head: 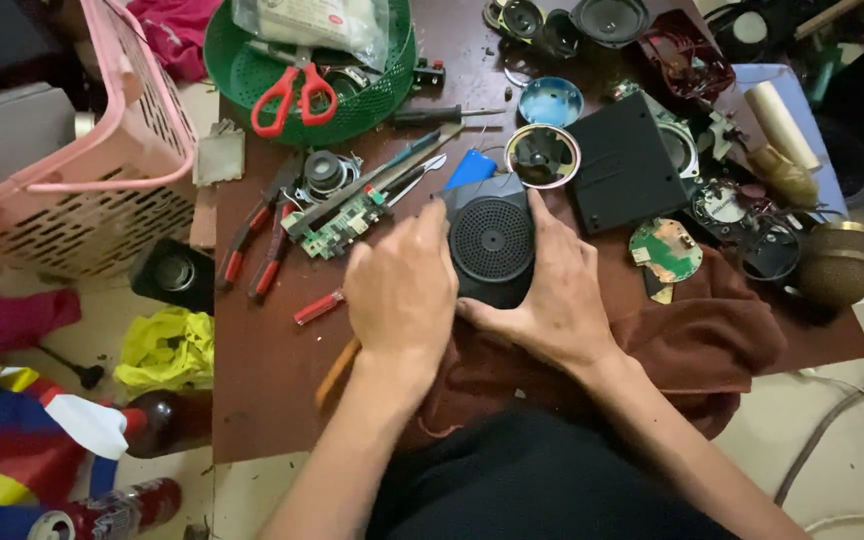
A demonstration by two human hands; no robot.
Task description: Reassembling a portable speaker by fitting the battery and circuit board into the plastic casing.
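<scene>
Both hands — the left hand (402, 285) and the right hand (552, 290) — are closed around the small black speaker (492, 245) on the brown desk (262, 350), its round grille seemingly in place, while the green circuit board (337, 228) lies beside it

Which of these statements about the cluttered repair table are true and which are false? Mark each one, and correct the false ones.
1. Both hands grip a small black speaker with a round grille. True: the left hand and right hand clasp its sides.
2. The red-handled scissors lie on the floor. False: they rest in the green basket.
3. A round green circuit board lies right of the speaker. True.
4. The pink basket stands on the table. False: it sits off the table's left edge.
5. The red-handled pliers are in the left hand. False: they lie on the table.
</scene>
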